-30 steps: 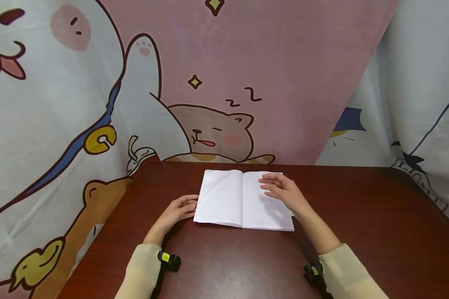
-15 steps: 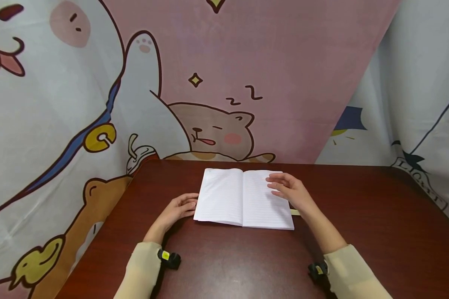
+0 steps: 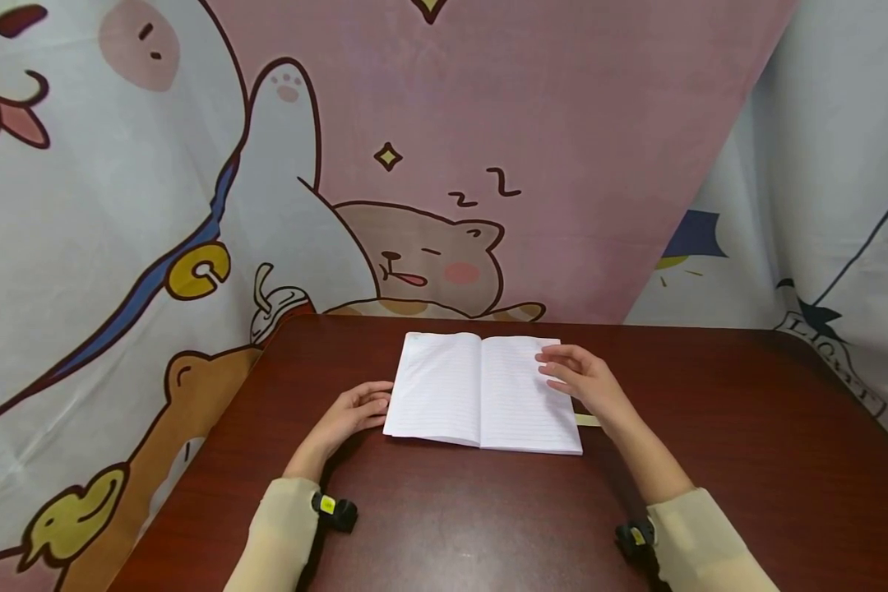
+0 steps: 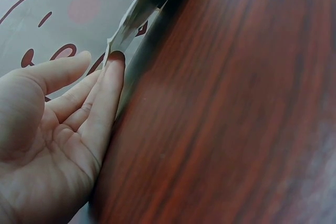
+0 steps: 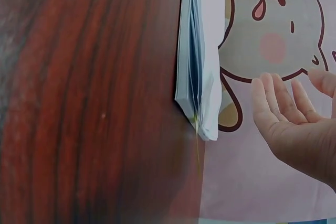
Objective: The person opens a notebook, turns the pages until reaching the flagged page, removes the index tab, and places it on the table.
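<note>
An open notebook (image 3: 432,395) with lined white pages lies on the table in the head view. My left hand (image 3: 353,418) is at its left edge. In the left wrist view, the fingers of that hand (image 4: 68,114) touch the edge of the notebook (image 4: 131,22), with the thumb apart from it. My right hand (image 3: 580,382) hovers over the right page's outer edge, holding nothing. Seen from the right wrist, its fingers are loosely extended and clear of the notebook (image 5: 202,66). A thin pale yellow strip (image 3: 588,420) sticks out from the notebook's right side.
The reddish-brown wooden table (image 3: 444,518) reaches back to a cloth (image 3: 577,164) printed with cartoon animals. A second white cloth (image 3: 844,123) hangs at the right. Small black wrist cameras sit on both cuffs, the left camera (image 3: 336,513) included.
My right hand has drifted right, from over the right page to near its outer edge, and more of the yellow strip shows. The left hand and notebook have stayed in place.
</note>
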`<state>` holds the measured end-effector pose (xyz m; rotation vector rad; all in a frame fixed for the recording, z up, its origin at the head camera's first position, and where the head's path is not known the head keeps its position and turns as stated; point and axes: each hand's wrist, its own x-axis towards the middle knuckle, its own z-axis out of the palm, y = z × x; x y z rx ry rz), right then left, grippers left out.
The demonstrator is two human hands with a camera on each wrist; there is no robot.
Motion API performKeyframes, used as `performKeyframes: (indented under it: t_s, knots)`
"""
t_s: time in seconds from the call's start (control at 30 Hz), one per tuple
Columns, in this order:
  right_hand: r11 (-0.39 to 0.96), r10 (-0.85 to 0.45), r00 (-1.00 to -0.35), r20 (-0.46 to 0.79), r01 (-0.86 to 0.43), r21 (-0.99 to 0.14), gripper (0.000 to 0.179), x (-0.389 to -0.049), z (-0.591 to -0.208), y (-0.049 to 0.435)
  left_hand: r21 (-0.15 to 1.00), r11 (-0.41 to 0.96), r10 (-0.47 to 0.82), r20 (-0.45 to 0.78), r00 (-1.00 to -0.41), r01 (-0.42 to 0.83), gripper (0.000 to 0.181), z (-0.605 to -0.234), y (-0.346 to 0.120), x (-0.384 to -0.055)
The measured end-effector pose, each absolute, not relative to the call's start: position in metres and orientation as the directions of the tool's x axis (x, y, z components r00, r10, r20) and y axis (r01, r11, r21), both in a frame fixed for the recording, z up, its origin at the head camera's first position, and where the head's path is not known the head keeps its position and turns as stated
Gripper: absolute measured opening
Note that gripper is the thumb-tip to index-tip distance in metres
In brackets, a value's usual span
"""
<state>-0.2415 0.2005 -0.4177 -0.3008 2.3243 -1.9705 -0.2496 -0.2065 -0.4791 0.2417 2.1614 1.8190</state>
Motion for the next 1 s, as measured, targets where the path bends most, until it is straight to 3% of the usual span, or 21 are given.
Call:
performKeyframes:
  t_s: [1.0]
  knots:
    - [0.283,-0.130,-0.988,-0.085,0.045,-0.958,0.048,-0.241,-0.430,0.214,0.985,0.162,0.337,-0.110,-0.935,-0.058,0.049,-0.479,-0.206,-0.248]
